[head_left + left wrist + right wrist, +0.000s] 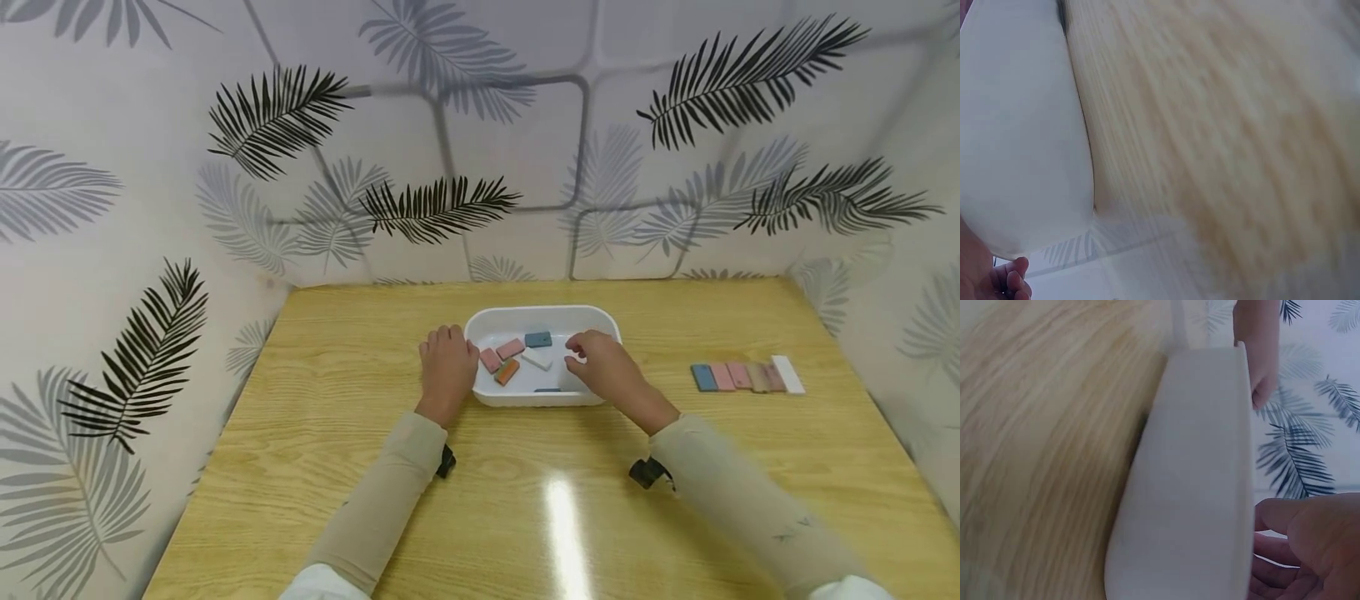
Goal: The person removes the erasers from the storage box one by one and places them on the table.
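A white oval-cornered tub [540,400] stands on the table. Small flat rectangular pieces that look like erasers lie inside: pink [511,348], blue [537,339], white [537,359] and orange [507,372] among them. At the tub's left end my left hand [447,367] holds the rim, thumb side against it; its fingertips are partly hidden. My right hand [609,364] reaches over the right end, with fingers loosely bent and a gap between thumb and forefinger. Nothing shows between them. The right wrist view has this hand [1310,544] just past the tub's rim.
Right of the tub, a side-by-side row of similar pieces lies on the wooden table [345,517]: a blue one [704,377], pink ones [722,377], a tan one [757,377] and a white one [788,374]. A leaf-patterned wall covering [517,242] rises behind the table.
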{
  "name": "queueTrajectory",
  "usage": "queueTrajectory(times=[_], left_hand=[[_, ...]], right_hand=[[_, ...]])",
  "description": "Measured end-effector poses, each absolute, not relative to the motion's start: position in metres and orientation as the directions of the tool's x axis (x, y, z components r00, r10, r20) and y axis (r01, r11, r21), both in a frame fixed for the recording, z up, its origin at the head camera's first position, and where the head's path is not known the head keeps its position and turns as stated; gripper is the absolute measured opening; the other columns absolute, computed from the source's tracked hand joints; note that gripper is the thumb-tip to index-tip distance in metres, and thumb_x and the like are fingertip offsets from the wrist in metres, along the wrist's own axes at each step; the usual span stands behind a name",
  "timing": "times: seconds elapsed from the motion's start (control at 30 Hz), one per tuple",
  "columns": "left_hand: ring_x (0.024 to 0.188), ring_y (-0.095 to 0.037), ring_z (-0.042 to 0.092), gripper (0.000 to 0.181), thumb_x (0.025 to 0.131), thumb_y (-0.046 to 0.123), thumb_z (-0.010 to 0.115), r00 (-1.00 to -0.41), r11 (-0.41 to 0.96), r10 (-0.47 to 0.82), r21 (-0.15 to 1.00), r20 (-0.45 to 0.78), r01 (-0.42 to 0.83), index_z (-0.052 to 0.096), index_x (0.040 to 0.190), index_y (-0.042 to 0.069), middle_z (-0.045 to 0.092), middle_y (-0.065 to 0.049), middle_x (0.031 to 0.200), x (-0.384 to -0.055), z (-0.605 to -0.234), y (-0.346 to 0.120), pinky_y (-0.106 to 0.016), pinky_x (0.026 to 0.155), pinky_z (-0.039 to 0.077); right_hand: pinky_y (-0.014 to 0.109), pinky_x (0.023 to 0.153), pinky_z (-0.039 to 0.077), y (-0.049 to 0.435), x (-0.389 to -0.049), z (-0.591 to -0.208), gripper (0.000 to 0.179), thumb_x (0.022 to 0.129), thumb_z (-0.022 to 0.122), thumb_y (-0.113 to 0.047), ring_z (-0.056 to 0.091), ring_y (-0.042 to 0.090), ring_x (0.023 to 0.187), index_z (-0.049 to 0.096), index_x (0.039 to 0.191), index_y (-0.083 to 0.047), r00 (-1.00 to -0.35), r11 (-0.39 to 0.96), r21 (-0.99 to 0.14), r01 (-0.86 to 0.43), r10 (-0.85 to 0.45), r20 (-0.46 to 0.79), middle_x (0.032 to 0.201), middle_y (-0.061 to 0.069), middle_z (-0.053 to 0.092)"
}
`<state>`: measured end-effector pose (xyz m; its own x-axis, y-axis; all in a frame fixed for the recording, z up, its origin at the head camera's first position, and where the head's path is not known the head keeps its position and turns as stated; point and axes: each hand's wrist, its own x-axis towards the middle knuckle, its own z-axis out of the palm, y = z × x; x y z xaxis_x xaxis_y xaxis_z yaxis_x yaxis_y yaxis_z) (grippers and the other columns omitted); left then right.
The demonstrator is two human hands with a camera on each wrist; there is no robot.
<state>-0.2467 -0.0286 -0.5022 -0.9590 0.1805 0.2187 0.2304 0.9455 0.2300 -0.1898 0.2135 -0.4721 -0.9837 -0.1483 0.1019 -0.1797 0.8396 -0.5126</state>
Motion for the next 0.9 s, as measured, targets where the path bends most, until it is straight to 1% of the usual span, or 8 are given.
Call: queueTrajectory(times=[0.23, 0.37, 0.5, 0.67, 0.77, 0.9], left_hand=[[0.090, -0.026, 0.045, 0.028, 0.094, 0.025, 0.047, -0.952, 0.947, 0.178, 0.221, 0.248, 0.235, 0.055, 0.103, -0.001, 0.053, -0.013, 0.098, -0.248, -0.505, -0.029, -0.038, 0.075, 0.033], [0.088, -0.026, 0.044, 0.027, 0.094, 0.025, 0.048, -0.951, 0.947, 0.175, 0.221, 0.253, 0.233, 0.055, 0.101, 0.000, 0.053, -0.012, 0.096, -0.248, -0.507, -0.029, -0.038, 0.074, 0.032], [0.085, -0.026, 0.044, 0.025, 0.093, 0.024, 0.049, -0.943, 0.943, 0.180, 0.224, 0.279, 0.246, 0.055, 0.098, 0.000, 0.052, -0.012, 0.093, -0.248, -0.510, -0.029, -0.038, 0.072, 0.032], [0.083, -0.026, 0.045, 0.024, 0.092, 0.024, 0.050, -0.937, 0.944, 0.178, 0.217, 0.301, 0.249, 0.055, 0.095, 0.001, 0.052, -0.012, 0.091, -0.249, -0.511, -0.029, -0.037, 0.071, 0.032], [0.085, -0.026, 0.045, 0.025, 0.093, 0.025, 0.049, -0.943, 0.947, 0.172, 0.215, 0.285, 0.237, 0.055, 0.096, 0.001, 0.053, -0.011, 0.091, -0.249, -0.510, -0.029, -0.038, 0.072, 0.033], [0.085, -0.026, 0.044, 0.025, 0.094, 0.025, 0.048, -0.949, 0.949, 0.167, 0.218, 0.266, 0.228, 0.055, 0.097, 0.001, 0.052, -0.011, 0.092, -0.249, -0.509, -0.029, -0.037, 0.072, 0.032]], right_hand=[[0.038, 0.077, 0.048, 0.187, -0.206, -0.485, 0.027, 0.087, 0.064, -0.014, 0.059, 0.024, 0.088, 0.064, 0.108, 0.002, -0.984, 0.845, -0.511, -0.155, -0.176, 0.008, 0.095, 0.013, 0.061], [0.039, 0.081, 0.047, 0.177, -0.213, -0.490, 0.027, 0.087, 0.063, -0.014, 0.058, 0.024, 0.092, 0.064, 0.108, 0.002, -0.985, 0.852, -0.506, -0.134, -0.170, -0.026, 0.100, 0.013, 0.061], [0.040, 0.084, 0.045, 0.170, -0.216, -0.494, 0.026, 0.087, 0.062, -0.012, 0.058, 0.026, 0.097, 0.064, 0.108, 0.004, -0.987, 0.859, -0.496, -0.126, -0.159, -0.024, 0.103, 0.016, 0.062], [0.041, 0.082, 0.047, 0.166, -0.220, -0.498, 0.026, 0.086, 0.062, -0.010, 0.060, 0.029, 0.095, 0.066, 0.106, 0.005, -0.989, 0.887, -0.440, -0.142, -0.148, 0.020, 0.100, 0.018, 0.063], [0.040, 0.080, 0.047, 0.164, -0.222, -0.501, 0.025, 0.085, 0.062, -0.010, 0.060, 0.027, 0.093, 0.066, 0.105, 0.005, -0.992, 0.900, -0.419, -0.123, -0.128, 0.016, 0.099, 0.017, 0.063], [0.037, 0.070, 0.047, 0.162, -0.224, -0.504, 0.018, 0.084, 0.062, -0.008, 0.056, 0.022, 0.079, 0.067, 0.097, 0.003, -0.995, 0.912, -0.399, -0.093, -0.100, 0.003, 0.088, 0.013, 0.062]])
